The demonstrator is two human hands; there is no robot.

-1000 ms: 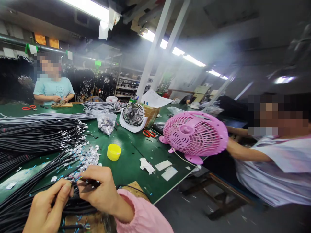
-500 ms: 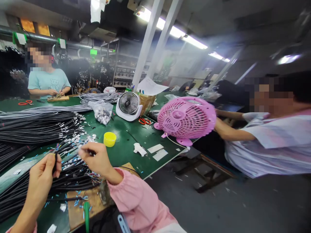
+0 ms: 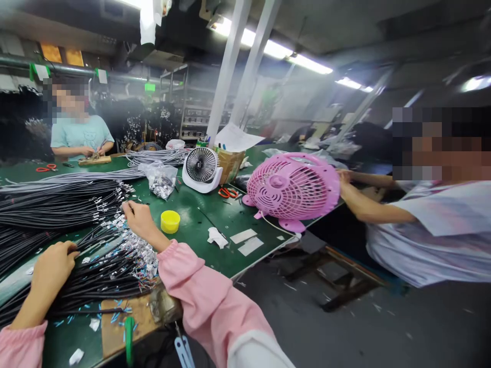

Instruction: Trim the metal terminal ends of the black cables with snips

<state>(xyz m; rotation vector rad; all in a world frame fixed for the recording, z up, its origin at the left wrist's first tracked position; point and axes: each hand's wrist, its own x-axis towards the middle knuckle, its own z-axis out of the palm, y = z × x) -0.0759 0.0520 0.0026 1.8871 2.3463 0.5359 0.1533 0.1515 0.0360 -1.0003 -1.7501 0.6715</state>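
My left hand [image 3: 56, 263] is at the left, its fingers curled closed on a black cable among the bundle of black cables [image 3: 99, 281]; the palm hides most of the grip. Farther out, my right hand [image 3: 138, 219] reaches over the white-tipped ends of the other black cable bundle [image 3: 53, 204]. Its thumb and fingers are pinched together, and what lies between them is too small to make out. Below that hand are stripped cable ends with blue and white wires and foil-like bits [image 3: 140, 250]. A yellow round tub [image 3: 170, 221] stands to its right.
A clear bag of small parts [image 3: 161, 179], a white fan [image 3: 201, 168], red-handled scissors [image 3: 228, 192] and a pink fan [image 3: 293, 186] stand on the green table [image 3: 195, 245]. Near the front are a wooden board [image 3: 111, 340] and a green handle [image 3: 129, 337]. Co-workers sit across and at right.
My left hand has dropped down and left onto the cables from its raised pinch on a black cable. My right hand has moved slightly up and away, toward the white-tipped ends.
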